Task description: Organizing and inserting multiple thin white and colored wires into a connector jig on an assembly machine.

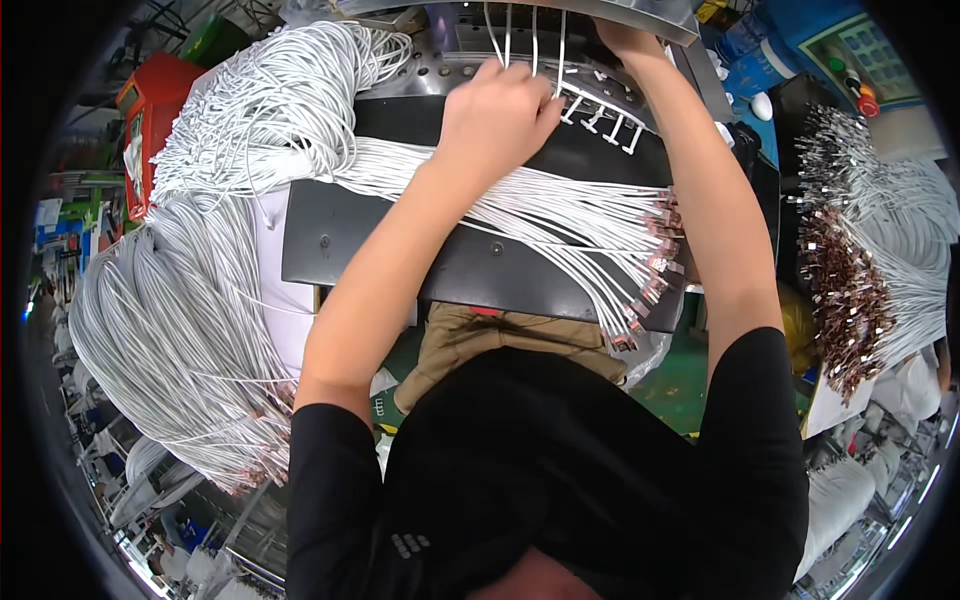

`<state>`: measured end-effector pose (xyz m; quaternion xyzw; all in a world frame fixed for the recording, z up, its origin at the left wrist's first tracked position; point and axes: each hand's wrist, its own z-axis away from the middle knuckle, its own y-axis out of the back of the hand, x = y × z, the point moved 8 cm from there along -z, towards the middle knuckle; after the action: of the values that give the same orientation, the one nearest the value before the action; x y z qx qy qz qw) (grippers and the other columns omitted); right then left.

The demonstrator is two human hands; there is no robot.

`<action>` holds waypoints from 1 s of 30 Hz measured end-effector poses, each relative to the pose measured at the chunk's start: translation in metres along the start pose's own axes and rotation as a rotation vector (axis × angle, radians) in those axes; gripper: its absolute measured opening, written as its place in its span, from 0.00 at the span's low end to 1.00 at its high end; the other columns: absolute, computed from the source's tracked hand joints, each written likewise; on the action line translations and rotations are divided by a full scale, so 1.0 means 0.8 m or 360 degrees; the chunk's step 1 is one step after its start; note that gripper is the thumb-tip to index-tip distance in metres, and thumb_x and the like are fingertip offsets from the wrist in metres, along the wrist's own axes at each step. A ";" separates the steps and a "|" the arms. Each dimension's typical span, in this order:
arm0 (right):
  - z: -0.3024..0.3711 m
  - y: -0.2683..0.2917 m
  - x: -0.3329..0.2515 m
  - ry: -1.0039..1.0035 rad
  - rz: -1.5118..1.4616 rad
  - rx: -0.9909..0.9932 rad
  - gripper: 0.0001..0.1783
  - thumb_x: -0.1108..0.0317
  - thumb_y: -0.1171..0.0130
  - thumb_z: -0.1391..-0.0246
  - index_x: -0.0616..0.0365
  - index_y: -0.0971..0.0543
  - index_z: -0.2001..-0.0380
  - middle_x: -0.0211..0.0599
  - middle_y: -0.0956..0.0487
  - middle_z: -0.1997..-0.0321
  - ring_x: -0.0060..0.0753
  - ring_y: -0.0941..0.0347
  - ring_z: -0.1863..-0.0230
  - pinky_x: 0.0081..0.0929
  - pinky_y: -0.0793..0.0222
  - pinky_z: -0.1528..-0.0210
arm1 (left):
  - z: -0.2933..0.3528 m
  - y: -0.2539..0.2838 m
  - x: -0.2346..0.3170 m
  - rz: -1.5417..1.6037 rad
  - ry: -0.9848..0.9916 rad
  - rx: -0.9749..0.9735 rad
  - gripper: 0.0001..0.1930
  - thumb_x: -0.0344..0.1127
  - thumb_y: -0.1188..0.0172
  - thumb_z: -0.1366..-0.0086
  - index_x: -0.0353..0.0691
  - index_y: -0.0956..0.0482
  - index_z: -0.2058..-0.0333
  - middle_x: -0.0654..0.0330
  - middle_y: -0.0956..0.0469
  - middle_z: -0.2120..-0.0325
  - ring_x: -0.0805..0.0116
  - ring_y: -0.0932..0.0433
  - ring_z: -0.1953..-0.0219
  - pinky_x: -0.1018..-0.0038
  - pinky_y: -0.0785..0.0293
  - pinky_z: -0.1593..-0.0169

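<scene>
My left hand (503, 115) is closed at the metal machine bed, with its fingers curled over several white cables (534, 40) that come down from under the machine's upper block. My right hand (622, 42) reaches in at the block's right side; its fingers are hidden behind the metal. Just right of my left hand lies a white plastic runner (605, 108) with several small T-shaped branches. Below my left forearm, a spread bundle of white cables (560, 205) lies across the black work surface (350, 240), its connector ends pointing right.
A large heap of coiled white cables (285, 95) sits at the far left, and more cable bundles (170, 330) hang below it. A red bin (160, 90) stands beside them. Cables with brown and white connectors (850, 290) fill the right side. A control panel (860, 65) with buttons is at the upper right.
</scene>
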<state>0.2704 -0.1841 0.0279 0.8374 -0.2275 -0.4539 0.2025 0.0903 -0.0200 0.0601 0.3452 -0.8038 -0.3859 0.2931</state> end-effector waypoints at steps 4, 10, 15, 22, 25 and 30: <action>-0.031 -0.001 0.030 -0.0344 0.0787 0.0268 0.15 0.61 0.46 0.35 0.61 0.21 0.56 0.40 0.18 0.58 0.37 0.24 0.53 0.33 0.29 0.48 | -0.014 -0.033 -0.029 -0.0067 0.0055 0.0020 0.10 0.42 0.37 0.39 0.43 0.18 0.73 0.62 0.23 0.74 0.60 0.22 0.65 0.65 0.22 0.64; -0.002 -0.030 0.050 0.0159 0.0517 -0.0139 0.22 0.56 0.51 0.34 0.63 0.25 0.49 0.48 0.21 0.51 0.43 0.26 0.46 0.39 0.33 0.41 | -0.025 -0.055 -0.039 -0.0075 0.0079 0.0008 0.09 0.42 0.39 0.36 0.44 0.17 0.69 0.63 0.21 0.71 0.57 0.21 0.62 0.61 0.22 0.60; 0.081 -0.019 -0.129 0.0580 0.0631 -0.0206 0.29 0.50 0.53 0.33 0.65 0.28 0.42 0.54 0.26 0.40 0.51 0.34 0.36 0.45 0.44 0.32 | -0.036 -0.017 -0.091 -0.0030 0.0218 0.0132 0.13 0.38 0.44 0.36 0.38 0.19 0.58 0.51 0.20 0.59 0.49 0.23 0.53 0.59 0.25 0.48; 0.086 -0.034 -0.132 0.0344 0.0842 -0.0395 0.37 0.43 0.53 0.34 0.65 0.32 0.37 0.54 0.31 0.34 0.52 0.38 0.31 0.45 0.50 0.27 | -0.056 -0.022 -0.115 -0.0436 0.0033 0.0038 0.19 0.37 0.47 0.37 0.31 0.22 0.52 0.42 0.20 0.55 0.46 0.22 0.50 0.58 0.28 0.43; 0.088 -0.036 -0.129 0.0306 0.0846 -0.0387 0.37 0.43 0.53 0.34 0.65 0.31 0.36 0.54 0.30 0.35 0.51 0.38 0.31 0.44 0.49 0.28 | -0.059 -0.029 -0.108 -0.0419 0.0101 0.0088 0.20 0.38 0.46 0.38 0.33 0.22 0.51 0.42 0.19 0.55 0.47 0.21 0.50 0.59 0.27 0.44; 0.084 -0.030 -0.127 0.0228 0.0821 -0.0457 0.36 0.42 0.53 0.34 0.63 0.30 0.37 0.52 0.29 0.35 0.50 0.37 0.32 0.44 0.48 0.28 | -0.049 -0.050 -0.103 -0.0481 0.0422 -0.0943 0.23 0.39 0.46 0.39 0.33 0.23 0.48 0.44 0.19 0.55 0.49 0.19 0.52 0.60 0.27 0.44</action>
<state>0.1685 -0.1157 0.0488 0.7447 -0.3511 -0.3548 0.4430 0.1808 0.0093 0.0312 0.4072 -0.5519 -0.5929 0.4220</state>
